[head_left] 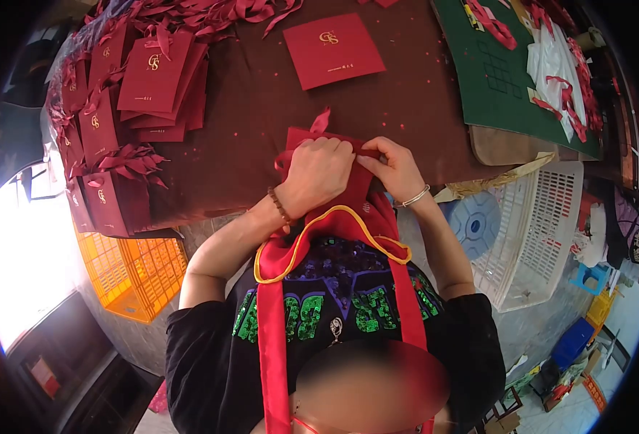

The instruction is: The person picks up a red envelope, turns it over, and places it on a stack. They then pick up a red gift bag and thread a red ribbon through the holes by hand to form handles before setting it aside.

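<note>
Close to my body at the table's near edge is a red paper bag (361, 189), partly covered by my hands. My left hand (318, 172), with a beaded bracelet on its wrist, is closed over the bag's upper part and the red ribbon (321, 119). A loop of that ribbon sticks up beyond the knuckles. My right hand (395, 170), wearing a silver bangle, pinches ribbon at the bag's right side. The fingertips are partly hidden, so the exact grip does not show. Farther up the table lies a flat red bag (334, 52) with gold lettering.
Stacks of red bags (155, 72) with ribbons fill the table's left side. A green mat (500, 79) with ribbons and a white plastic bag (556, 79) lies at right. Below stand an orange crate (133, 271), a white crate (536, 235) and a blue stool (473, 224).
</note>
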